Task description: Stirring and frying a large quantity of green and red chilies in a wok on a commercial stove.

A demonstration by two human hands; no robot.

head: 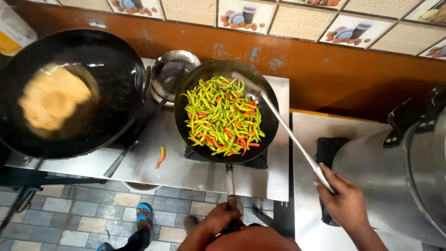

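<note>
From my remote station I record, at far left, 1 large black round wok holding dark oil with a pale flat disc of dough floating in it. Just beside its right rim stands a small shiny steel bowl on the steel stove top, where 1 stray orange-red chilli lies loose. Next comes the black round frying pan, sitting on a burner and filled with green and red chillies. The left hand is closed around the pan's long handle at the near edge. The right hand grips the end of a long steel spatula, whose blade rests at the pan's far rim, over the chillies. At far right stands a large steel vessel.
</note>
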